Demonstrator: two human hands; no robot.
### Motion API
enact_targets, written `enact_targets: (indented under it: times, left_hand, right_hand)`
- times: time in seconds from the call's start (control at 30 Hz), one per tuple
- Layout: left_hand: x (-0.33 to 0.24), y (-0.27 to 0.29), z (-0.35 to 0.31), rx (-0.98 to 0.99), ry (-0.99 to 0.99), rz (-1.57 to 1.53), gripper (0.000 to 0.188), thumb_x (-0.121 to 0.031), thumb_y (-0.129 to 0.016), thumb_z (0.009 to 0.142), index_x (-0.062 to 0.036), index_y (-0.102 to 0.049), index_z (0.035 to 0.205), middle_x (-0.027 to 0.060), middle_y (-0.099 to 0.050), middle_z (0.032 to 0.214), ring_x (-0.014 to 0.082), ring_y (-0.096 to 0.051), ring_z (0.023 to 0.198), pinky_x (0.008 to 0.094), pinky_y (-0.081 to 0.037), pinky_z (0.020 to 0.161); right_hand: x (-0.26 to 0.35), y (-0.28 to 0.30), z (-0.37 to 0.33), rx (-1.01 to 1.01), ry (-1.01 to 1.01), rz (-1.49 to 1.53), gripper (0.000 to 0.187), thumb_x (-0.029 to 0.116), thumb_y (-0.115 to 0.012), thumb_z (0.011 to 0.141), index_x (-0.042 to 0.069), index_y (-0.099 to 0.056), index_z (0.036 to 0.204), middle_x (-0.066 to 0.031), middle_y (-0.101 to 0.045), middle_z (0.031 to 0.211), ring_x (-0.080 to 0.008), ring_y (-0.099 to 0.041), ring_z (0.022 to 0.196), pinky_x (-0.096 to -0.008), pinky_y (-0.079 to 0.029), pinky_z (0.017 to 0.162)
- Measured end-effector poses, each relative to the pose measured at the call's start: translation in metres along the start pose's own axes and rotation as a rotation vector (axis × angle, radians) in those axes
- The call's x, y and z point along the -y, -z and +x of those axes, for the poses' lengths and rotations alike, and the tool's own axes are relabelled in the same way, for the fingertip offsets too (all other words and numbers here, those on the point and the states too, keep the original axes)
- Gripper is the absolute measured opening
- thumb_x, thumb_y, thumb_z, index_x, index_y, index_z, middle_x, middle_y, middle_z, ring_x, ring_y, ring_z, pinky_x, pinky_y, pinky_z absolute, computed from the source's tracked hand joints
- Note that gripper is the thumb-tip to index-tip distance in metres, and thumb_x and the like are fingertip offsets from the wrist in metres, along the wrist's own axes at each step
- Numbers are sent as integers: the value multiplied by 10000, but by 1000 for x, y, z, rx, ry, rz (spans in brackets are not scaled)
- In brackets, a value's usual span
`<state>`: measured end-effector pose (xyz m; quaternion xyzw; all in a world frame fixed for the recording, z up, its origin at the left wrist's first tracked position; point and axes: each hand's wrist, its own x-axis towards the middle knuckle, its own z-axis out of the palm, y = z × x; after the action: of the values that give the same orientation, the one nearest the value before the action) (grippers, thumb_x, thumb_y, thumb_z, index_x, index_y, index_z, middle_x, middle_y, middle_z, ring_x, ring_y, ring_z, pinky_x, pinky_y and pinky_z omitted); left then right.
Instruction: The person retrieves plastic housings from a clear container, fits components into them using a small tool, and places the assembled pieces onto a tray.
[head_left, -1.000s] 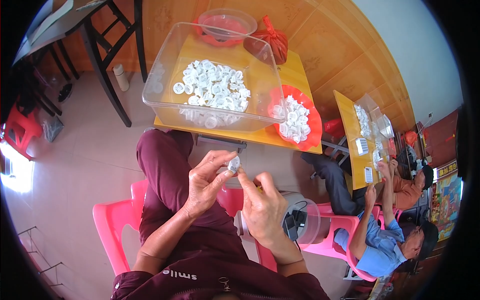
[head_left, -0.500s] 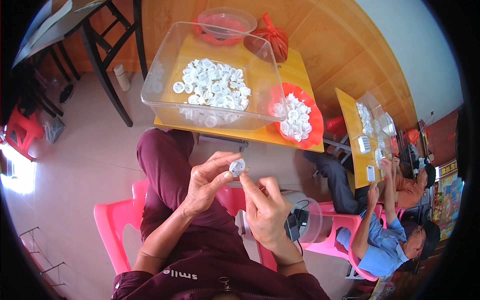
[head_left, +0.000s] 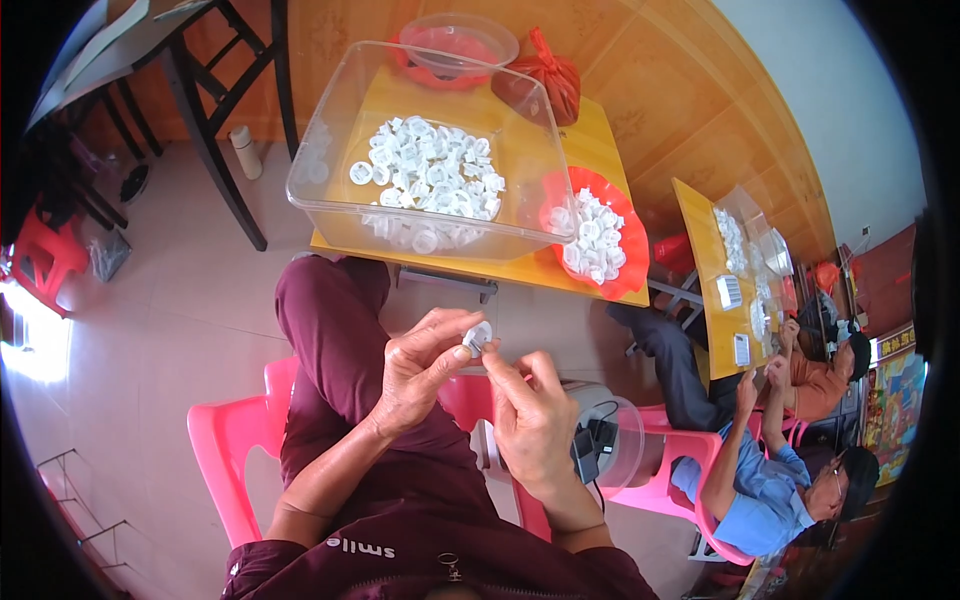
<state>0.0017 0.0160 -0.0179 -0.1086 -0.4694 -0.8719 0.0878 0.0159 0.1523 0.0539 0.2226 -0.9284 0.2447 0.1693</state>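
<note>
Above my lap, my left hand [head_left: 415, 362] pinches a small round white plastic part [head_left: 477, 338] between thumb and fingers. The fingertips of my right hand [head_left: 532, 415] press against the part's near right side; whether they also hold a smaller piece is too small to tell. Beyond my hands, a large clear plastic bin [head_left: 330, 215] on the yellow table holds a heap of similar white parts [head_left: 435, 175]. To its right, a red scalloped bowl [head_left: 632, 255] carries more white pieces [head_left: 597, 235].
A red tied bag [head_left: 555, 85] and a clear bowl [head_left: 480, 35] stand at the table's back. To the right, two people in blue [head_left: 765, 500] and orange [head_left: 815, 385] sit at another yellow table [head_left: 715, 325]. A clear tub with black devices [head_left: 597, 440] is beside my right arm.
The white part has turned, showing more of its side, and my fingers have shifted slightly around it. At the other table, the hands of the person in blue have moved closer in.
</note>
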Motion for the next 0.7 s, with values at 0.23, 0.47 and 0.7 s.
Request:
enact_targets:
  times: [0.23, 0.47, 0.7]
  left_hand:
    - [-3, -1, 3, 5, 48, -176, 321, -73, -561, 899, 19, -543, 1206, 115, -496, 1170, 258, -590, 1040, 379, -502, 911]
    - [-7, 9, 3, 43, 216, -529, 359, -150, -492, 943, 6, -483, 1267, 111, -564, 1136, 237, -609, 997, 378, -509, 892]
    - [-7, 5, 1, 58, 231, -565, 339, -173, -475, 951, 10, -488, 1236, 116, -592, 1099, 208, -610, 958, 361, -509, 861]
  right_hand:
    - [1, 9, 0, -9, 8, -34, 390, 4, -671, 709, 155, -669, 1069, -32, -474, 717, -181, -533, 542, -322, -441, 462]
    - [-6, 9, 1, -55, -14, 250, 350, -17, -671, 758, 117, -667, 1081, -55, -489, 732, -154, -520, 527, -295, -426, 467]
    - [-6, 2, 1, -92, -4, 260, 345, -29, -671, 755, 99, -669, 1074, -61, -491, 735, -156, -540, 548, -295, -444, 486]
